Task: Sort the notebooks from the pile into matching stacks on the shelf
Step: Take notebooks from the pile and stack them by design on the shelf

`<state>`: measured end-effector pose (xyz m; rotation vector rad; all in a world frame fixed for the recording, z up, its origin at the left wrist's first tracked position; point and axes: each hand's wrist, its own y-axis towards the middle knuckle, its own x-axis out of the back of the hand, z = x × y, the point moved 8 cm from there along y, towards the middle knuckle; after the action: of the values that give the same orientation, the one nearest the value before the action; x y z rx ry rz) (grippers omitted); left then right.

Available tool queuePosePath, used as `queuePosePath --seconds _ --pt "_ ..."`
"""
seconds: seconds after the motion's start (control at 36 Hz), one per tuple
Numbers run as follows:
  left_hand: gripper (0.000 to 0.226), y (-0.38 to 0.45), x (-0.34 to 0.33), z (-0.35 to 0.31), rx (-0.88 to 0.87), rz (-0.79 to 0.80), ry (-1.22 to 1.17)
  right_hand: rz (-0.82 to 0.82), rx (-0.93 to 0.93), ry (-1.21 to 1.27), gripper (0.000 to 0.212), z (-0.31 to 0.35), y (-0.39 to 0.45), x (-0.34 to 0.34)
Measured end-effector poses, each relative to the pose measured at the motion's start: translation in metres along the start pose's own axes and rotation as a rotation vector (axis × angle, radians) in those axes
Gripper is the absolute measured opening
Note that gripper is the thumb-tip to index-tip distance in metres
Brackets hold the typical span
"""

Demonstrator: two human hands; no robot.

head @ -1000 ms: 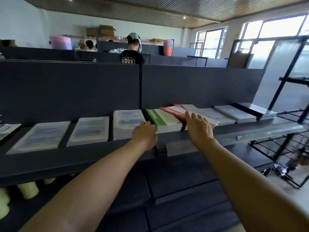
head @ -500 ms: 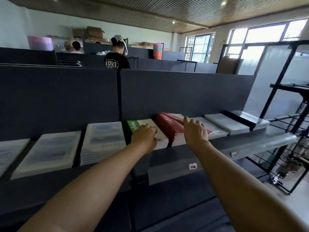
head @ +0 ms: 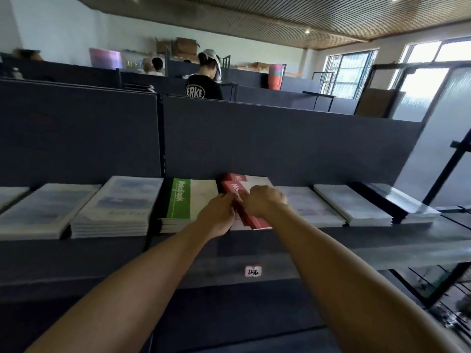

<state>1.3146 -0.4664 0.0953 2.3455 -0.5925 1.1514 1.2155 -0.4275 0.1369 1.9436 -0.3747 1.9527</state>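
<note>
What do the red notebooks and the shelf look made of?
Red notebooks: likely paper with smooth card covers, thin white page edges showing. Shelf: looks like dark painted metal or board with a matte, faintly reflective top; which one is unclear.

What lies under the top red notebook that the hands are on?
Under the top red notebook another red-and-white notebook shows behind it. How many lie below is covered by the left hand and right hand.

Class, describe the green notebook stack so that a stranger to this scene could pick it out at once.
Find the long dark shelf under the blue partition wall. Near the middle of its row of stacks, just left of both hands, sits the green stack. It alone has a green band reading "NoteBook"; the red stack on its right is red-banded, and the stack on its left is pale blue-grey.
</note>
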Motion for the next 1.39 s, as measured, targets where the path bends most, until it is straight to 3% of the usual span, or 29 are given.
queuePosePath --seconds 0.08,0.14,0.28,0.36,0.5,0.72,0.89,1.03,1.17,1.39 --pt "0.037 -0.001 -0.006 -0.003 -0.003 -0.036 -0.039 -0.086 -0.026 0.072 0.044 -0.030 0.006 0.003" --pt "0.052 -0.002 -0.010 -0.008 -0.010 -0.006 -0.058 -0.109 -0.085 0.104 0.047 -0.053 0.008 -0.001" --pt "0.093 -0.005 -0.030 -0.024 -0.037 0.167 0.160 -0.144 -0.158 0.160 0.043 -0.088 0.011 -0.012" --pt "0.088 0.001 -0.033 -0.028 -0.016 0.164 0.170 -0.183 -0.144 0.201 0.033 -0.094 0.012 -0.010" --pt "0.062 0.015 -0.027 -0.029 -0.048 0.140 0.150 -0.119 -0.158 0.213 0.037 -0.097 0.018 -0.019" --pt "0.071 0.031 -0.029 -0.014 0.023 0.192 0.225 -0.044 -0.109 0.446 0.038 -0.093 0.043 -0.045" --pt "0.090 0.041 -0.032 -0.004 0.063 0.186 0.205 -0.035 -0.131 0.628 0.047 -0.087 0.060 -0.058" --pt "0.081 0.047 -0.033 -0.008 -0.009 0.139 0.340 0.016 -0.187 0.805 0.056 -0.081 0.070 -0.069" --pt "0.081 0.050 -0.040 -0.008 0.010 0.164 0.356 0.024 -0.182 0.734 0.050 -0.082 0.076 -0.068" --pt "0.087 0.052 -0.038 -0.009 0.059 0.197 0.422 -0.014 -0.098 0.392 0.046 -0.081 0.074 -0.049"
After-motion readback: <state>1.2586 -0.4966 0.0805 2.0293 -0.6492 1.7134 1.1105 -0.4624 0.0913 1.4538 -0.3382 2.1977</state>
